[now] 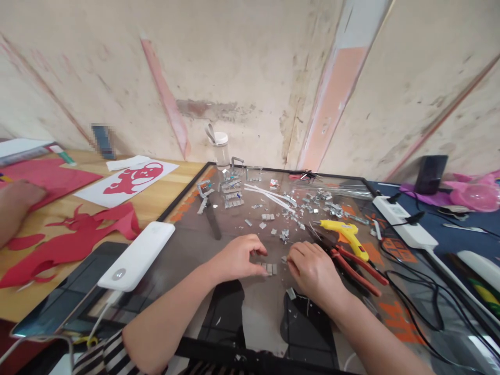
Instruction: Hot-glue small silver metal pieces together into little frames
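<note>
The person's left hand (244, 258) is low over the near half of the glass-topped, black-framed table (183, 234), its thumb and forefinger spread apart. A small silvery-grey segmented metal strip (269, 269) lies on the glass at the thumb tip, between the two hands and toward the near edge; whether the thumb touches it is unclear. The right hand (314, 268) rests just beside it with fingers curled inward, a tiny silvery metal scrap (285, 259) at its fingertips; I cannot tell whether they pinch it.

More silvery metal segments (233, 196) stand in rows toward the far left corner, near a clear jar with a white lid (221, 152). Thin white strips (269, 196) lie across the middle of the far half, and clear slender rods (344, 191) lie near the far right corner. Right of the right hand, a yellow glue gun (347, 235) lies beside red-handled pliers (359, 268). A long white power strip (404, 221) runs along the right edge.
</note>
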### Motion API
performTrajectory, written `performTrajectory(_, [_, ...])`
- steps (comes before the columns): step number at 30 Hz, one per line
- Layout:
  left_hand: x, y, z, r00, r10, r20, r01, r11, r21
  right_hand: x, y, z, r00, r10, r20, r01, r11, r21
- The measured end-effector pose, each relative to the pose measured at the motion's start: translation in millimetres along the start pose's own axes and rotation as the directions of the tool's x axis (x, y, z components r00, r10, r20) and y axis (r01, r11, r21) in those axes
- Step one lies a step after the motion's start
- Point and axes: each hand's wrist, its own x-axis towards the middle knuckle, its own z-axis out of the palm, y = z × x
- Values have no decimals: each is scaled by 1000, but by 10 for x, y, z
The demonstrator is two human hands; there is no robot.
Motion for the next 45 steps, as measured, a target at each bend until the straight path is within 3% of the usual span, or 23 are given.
performTrajectory(4, [-13,40,109,998,24,52,-34,978,205,-16,-99,59,996,-23,82,31,994,-109])
performTrajectory(10, [-36,85,198,998,29,48,-42,956,290,-23,-130,68,990,-51,133,60,996,-68])
performTrajectory(21, [-48,100,211,999,22,35,-32,953,301,-10,-120,48,980,-76,186,45,985,167])
performTrajectory(30, [-59,93,210,999,40,32,-49,935,352,-38,-33,111,979,31,203,-111,912,395])
performTrajectory(45, [-60,96,215,998,55,26,-60,944,323,-22,1,161,974,82,213,-175,869,464])
